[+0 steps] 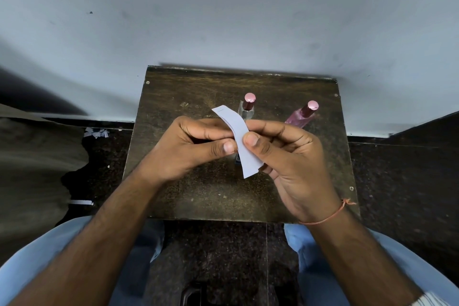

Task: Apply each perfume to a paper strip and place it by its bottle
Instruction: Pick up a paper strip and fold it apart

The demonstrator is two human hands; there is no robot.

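Over the small table [173, 194], both hands pinching a curved white paper strip [239, 136].
Left hand [188, 149] and right hand [285, 156] thumb-and-finger it; two pink-capped bottles [247, 107] behind, pale wall.

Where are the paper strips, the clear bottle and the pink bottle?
paper strips [238, 129], head view, middle of the top strip.
clear bottle [246, 114], head view, glass shoulder below the cap.
pink bottle [299, 117], head view, upper glass body.

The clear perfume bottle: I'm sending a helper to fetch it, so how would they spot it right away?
On the small dark wooden table against the pale wall stand two pink-capped bottles. The clear perfume bottle is the left one, upright just behind the paper strips held in both hands. Its glass is colourless, while its neighbour, the pink perfume bottle, is tinted pink.
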